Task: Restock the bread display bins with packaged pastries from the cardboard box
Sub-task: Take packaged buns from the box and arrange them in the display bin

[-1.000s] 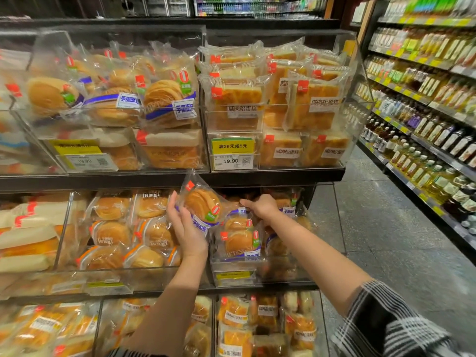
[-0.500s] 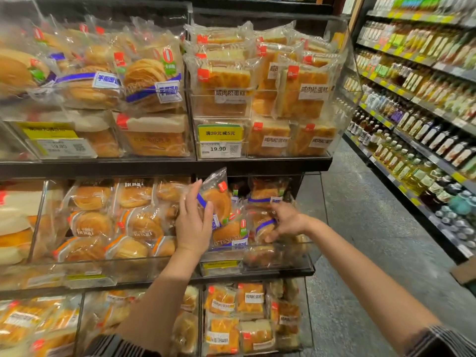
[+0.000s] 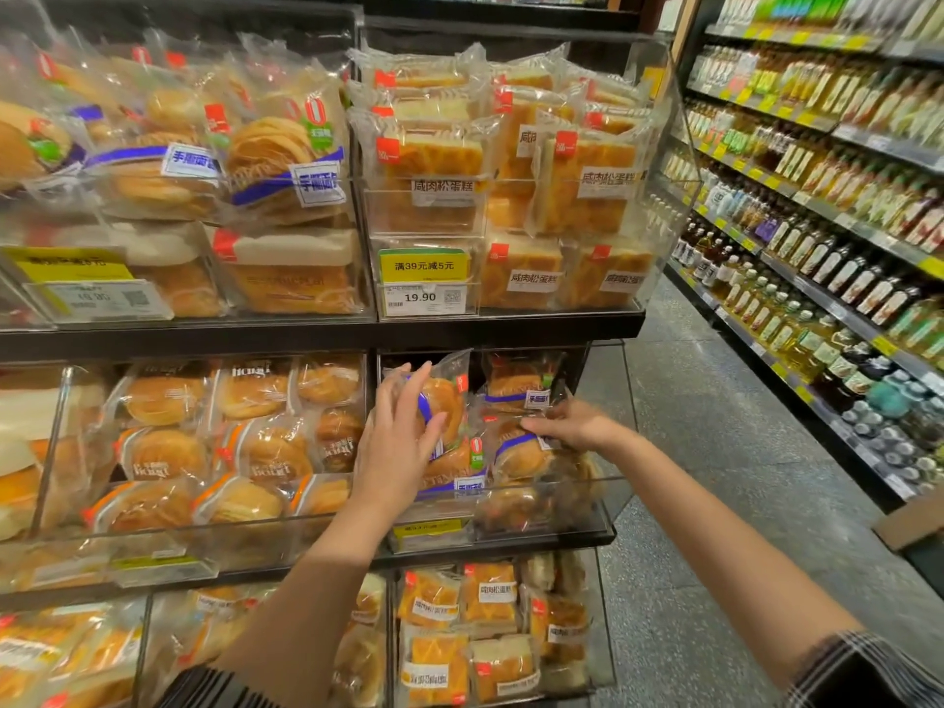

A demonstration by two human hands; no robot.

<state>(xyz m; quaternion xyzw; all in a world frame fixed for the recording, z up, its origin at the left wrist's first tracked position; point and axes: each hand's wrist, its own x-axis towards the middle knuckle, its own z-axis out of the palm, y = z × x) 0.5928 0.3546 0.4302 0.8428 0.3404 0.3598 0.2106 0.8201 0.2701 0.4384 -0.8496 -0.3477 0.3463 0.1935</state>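
At middle shelf's right-end bin [image 3: 536, 495] | left hand [image 3: 396, 442] is holding upright pastry pack [image 3: 444, 401] | right hand [image 3: 574, 424] is pressing flat on neighbouring pack [image 3: 516, 452] just beside it

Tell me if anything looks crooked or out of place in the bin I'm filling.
Only the pastry pack your left hand holds: it stands tilted above the packs lying in the middle-shelf bin. Your right hand rests on another pack. Nothing looks spilled or torn.

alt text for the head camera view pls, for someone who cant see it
A person's left hand holds a packaged pastry upright in a clear middle-shelf display bin, while the right hand touches another pack beside it. Bread-filled bins sit above, below and to the left; bottle shelves line the aisle at right.
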